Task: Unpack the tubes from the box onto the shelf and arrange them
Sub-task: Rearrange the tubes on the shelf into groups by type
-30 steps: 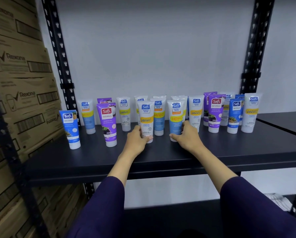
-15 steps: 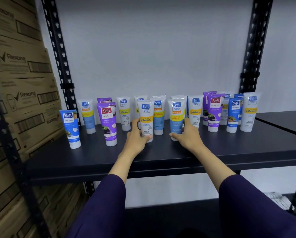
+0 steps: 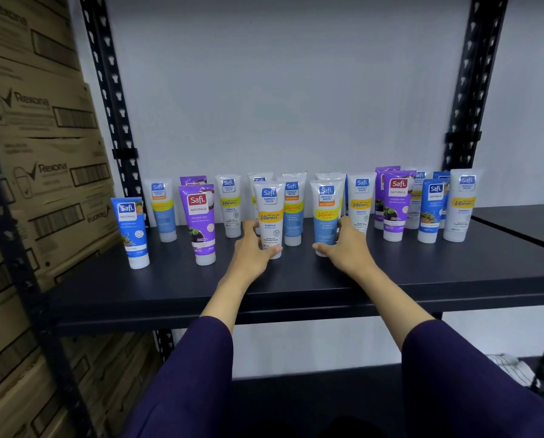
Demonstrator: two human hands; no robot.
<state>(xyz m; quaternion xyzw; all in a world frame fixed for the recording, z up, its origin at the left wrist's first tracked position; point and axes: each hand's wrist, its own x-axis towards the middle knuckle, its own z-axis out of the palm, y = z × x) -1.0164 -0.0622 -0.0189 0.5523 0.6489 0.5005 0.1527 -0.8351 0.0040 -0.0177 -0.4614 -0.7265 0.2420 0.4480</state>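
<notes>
Here we grip a white tube [image 3: 270,216] in our left hand [image 3: 254,251] and a blue tube [image 3: 326,216] in our right hand [image 3: 343,248], fingers curled round each base, likely to square them into the row.

A plain pale wall [image 3: 296,90] stood behind the rack, evenly lit. Two black perforated uprights [image 3: 106,90] rose at either side, carrying a dark shelf board [image 3: 296,282]. To the left, brown Rexona cartons [image 3: 43,172] were stacked high. A second dark board [image 3: 523,222] adjoined on the right.
</notes>
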